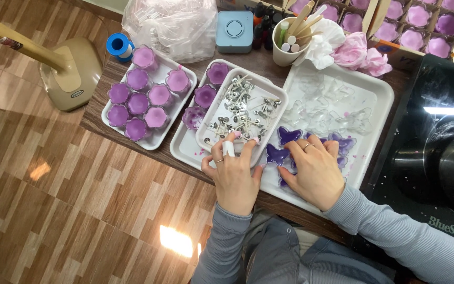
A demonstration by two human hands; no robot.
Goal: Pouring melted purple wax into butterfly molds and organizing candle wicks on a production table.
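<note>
Wick-picking step: left hand (233,173) fingers pinching together in wick tray (269,92); right hand (316,171) splayed on purple butterfly moulds (288,135) beside tray; next needs centred placement.

two hands (235,173), three white trays (337,89), one paper cup (285,50)

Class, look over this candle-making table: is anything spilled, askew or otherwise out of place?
Yes. Small purple wax flecks are spattered on the big white tray, around the butterfly moulds by the right hand. The wick tray under the left hand sits askew, stacked on another tray.
</note>
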